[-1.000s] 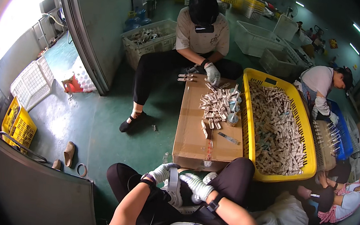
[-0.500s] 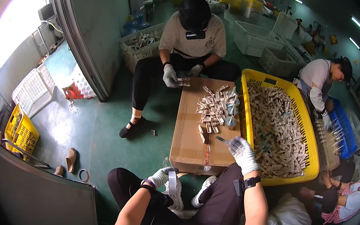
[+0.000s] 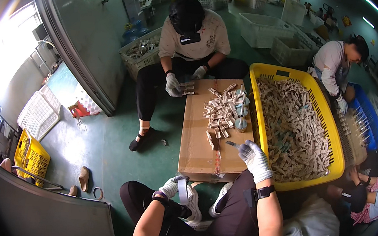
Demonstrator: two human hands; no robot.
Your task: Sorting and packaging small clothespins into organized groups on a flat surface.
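My left hand (image 3: pixel 170 187), gloved in white, is closed on a grey-white ring-shaped roll of tape (image 3: pixel 183 191), held low over my knees. My right hand (image 3: pixel 256 163), also gloved, reaches over the near right edge of a cardboard box (image 3: pixel 197 153) and pinches a thin, flat metallic strip (image 3: pixel 232 144) whose exact kind I cannot make out. Beyond the strip lies a heap of beige clips (image 3: pixel 222 112), with a few loose ones nearer me. Small greyish cone-shaped items (image 3: pixel 241 123) stand along the heap's right side.
A yellow crate (image 3: pixel 337 173) full of similar clips stands right of the box. Opposite sits a gloved person (image 3: pixel 196 36) holding several clips at the box's left edge. Another person (image 3: pixel 335 64) works beside a blue crate (image 3: pixel 374 133). A white sack (image 3: pixel 316 223) lies near my right leg.
The view has shifted slightly, moving the whole scene. Several clips now show fanned out in the opposite person's hand. My hands keep the same holds.
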